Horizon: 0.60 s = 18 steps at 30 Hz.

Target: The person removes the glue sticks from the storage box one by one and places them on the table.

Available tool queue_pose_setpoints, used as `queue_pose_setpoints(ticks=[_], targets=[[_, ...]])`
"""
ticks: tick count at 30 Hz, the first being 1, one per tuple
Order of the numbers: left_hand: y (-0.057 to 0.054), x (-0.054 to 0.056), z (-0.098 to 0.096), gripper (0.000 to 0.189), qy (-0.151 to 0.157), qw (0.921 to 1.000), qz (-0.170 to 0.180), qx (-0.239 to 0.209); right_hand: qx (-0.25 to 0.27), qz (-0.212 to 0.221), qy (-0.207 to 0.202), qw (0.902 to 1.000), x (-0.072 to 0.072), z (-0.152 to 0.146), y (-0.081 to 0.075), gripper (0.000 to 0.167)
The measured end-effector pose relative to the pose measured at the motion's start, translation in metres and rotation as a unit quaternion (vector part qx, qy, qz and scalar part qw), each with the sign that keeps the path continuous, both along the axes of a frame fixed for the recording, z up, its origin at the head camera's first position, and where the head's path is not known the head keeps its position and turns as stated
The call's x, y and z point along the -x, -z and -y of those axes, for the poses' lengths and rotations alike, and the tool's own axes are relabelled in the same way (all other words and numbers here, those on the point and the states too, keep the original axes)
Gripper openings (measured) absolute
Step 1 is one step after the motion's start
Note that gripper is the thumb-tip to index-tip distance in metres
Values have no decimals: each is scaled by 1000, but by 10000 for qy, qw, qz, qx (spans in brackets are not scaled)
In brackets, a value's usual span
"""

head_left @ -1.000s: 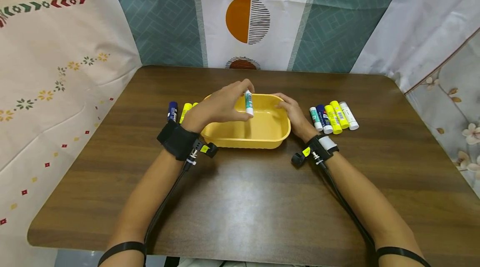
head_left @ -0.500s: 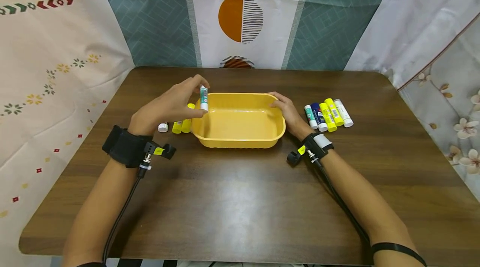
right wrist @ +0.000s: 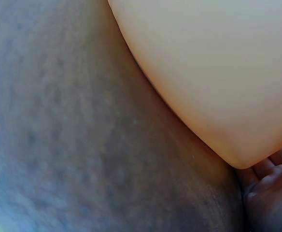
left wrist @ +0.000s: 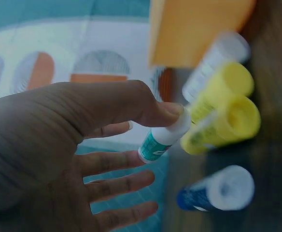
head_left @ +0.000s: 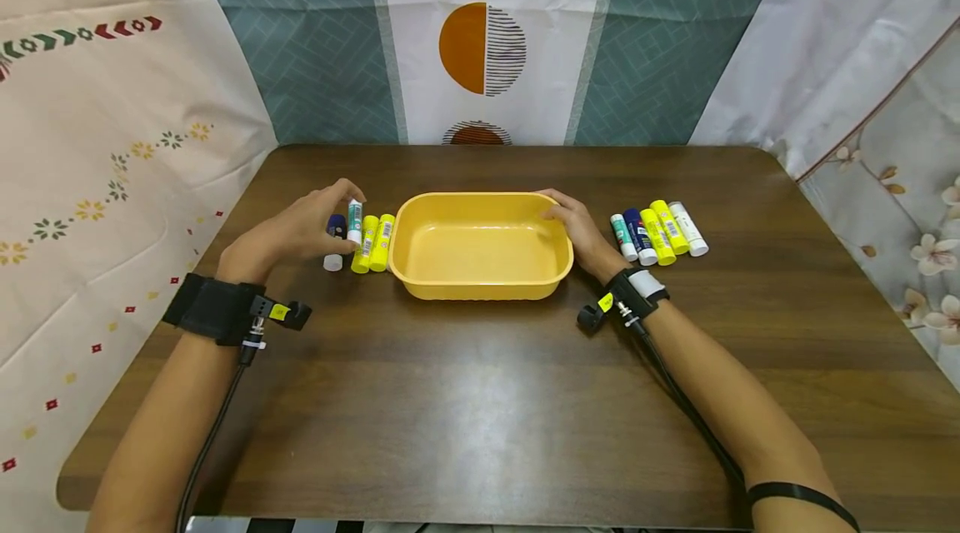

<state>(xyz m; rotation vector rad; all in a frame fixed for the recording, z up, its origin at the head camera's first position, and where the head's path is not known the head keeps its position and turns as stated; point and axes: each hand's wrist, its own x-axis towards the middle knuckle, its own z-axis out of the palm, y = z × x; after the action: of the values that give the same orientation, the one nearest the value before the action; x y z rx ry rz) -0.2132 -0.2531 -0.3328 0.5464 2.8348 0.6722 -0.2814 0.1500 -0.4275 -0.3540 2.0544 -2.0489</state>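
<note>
My left hand (head_left: 288, 231) pinches a small white-and-teal glue stick (head_left: 355, 221) between thumb and fingertips. In the left wrist view the thumb presses its white end, and the other fingers are spread. Close to the held glue stick lie a blue glue stick with a white cap (head_left: 333, 263) and two yellow glue sticks (head_left: 365, 245). A white glue stick (left wrist: 217, 60) shows beyond the yellow ones in the left wrist view. My right hand (head_left: 583, 235) grips the right end of a yellow plastic tub (head_left: 480, 291), thumb over its rim. Nothing lies inside the tub.
Right of the tub, a row of glue sticks lies side by side: teal (head_left: 623, 236), blue (head_left: 639, 236), two yellow (head_left: 658, 237) and white (head_left: 687, 229). All stand on a brown wooden table (head_left: 480, 400). Patterned cloth (head_left: 322, 58) hangs behind its far edge.
My left hand has carried the teal glue stick leftward, from over the tub to beside the left-hand glue sticks, and lower. My right hand has stayed on the tub's right end.
</note>
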Motion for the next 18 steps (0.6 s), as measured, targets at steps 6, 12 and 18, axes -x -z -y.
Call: queue_pose_setpoints(ticks=[6,12,18], targets=[[15,6,10,64,-161,9995,266,16,36,14,27,10000,-1,0,-1,40],[17,3,14,64,-99,9996,277,58,125,-23,-28,9999,1,-1,0,39],[20,1,15,65,-205,9987,406,219,90,12,-67,9999,0,-1,0,39]])
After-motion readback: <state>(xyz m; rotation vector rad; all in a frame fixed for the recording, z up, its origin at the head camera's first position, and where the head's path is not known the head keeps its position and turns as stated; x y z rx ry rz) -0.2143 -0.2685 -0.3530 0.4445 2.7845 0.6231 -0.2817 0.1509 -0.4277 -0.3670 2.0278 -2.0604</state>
